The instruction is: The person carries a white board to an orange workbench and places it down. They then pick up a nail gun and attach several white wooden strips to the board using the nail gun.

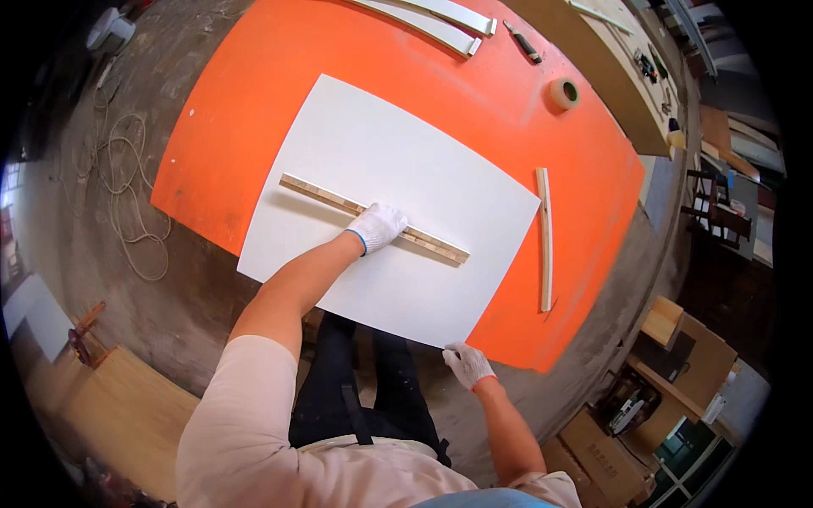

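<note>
Your left hand (378,227) wears a white glove (373,223) edged blue, your right hand (467,366) a white one edged red. You have a white panel (406,161), an orange tabletop (279,51) and a strip (436,245) whose side seems patched in tan and brown.

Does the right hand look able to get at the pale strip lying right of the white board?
Probably yes: the right hand is at the near corner of the white board, and between that hand and the pale strip only orange tabletop shows.

Dark printed lettering (603,459) on brown cardboard box (595,481), lower right; too small to read
</note>
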Action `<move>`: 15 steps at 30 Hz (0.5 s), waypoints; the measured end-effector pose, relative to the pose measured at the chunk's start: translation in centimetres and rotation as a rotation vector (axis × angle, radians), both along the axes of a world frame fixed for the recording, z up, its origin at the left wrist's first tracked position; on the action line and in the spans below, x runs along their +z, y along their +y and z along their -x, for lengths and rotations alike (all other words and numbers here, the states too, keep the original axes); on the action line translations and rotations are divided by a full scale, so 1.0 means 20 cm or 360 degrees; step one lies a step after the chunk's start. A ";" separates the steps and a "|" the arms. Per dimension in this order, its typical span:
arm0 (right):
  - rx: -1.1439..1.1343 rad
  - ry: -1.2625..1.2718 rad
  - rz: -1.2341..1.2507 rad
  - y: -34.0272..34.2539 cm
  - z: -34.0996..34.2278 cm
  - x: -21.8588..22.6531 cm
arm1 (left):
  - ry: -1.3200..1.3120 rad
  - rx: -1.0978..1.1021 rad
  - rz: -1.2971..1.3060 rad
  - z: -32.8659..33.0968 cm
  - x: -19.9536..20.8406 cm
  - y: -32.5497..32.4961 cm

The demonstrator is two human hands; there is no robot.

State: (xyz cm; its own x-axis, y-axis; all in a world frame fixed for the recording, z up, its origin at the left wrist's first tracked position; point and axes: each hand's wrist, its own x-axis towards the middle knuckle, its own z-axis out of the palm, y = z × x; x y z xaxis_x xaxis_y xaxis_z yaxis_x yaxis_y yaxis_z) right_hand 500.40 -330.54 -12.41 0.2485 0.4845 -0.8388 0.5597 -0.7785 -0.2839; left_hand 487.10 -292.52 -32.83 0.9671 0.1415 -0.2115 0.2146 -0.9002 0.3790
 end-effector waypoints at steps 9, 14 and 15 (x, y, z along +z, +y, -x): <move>0.0026 -0.0072 -0.0523 1.06 -0.63 -0.38 | -0.0402 0.1427 -0.0605 -0.20 -0.23 1.06; 0.0332 -0.0463 -0.1137 2.04 -1.20 -0.64 | -0.0278 0.1442 -0.0365 -0.23 -0.21 1.06; 0.0119 -0.0419 -0.1112 2.30 -1.23 -0.66 | -0.0294 0.1449 -0.0442 -0.21 -0.26 1.07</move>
State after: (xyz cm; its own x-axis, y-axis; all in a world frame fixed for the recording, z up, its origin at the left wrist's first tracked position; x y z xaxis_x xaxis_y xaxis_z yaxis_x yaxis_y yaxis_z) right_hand 525.02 -284.48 -25.66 0.3441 0.9058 -0.2471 0.7215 -0.4235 -0.5477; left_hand 491.32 -271.03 -38.06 0.4772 0.8745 0.0865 0.8321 -0.4813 0.2755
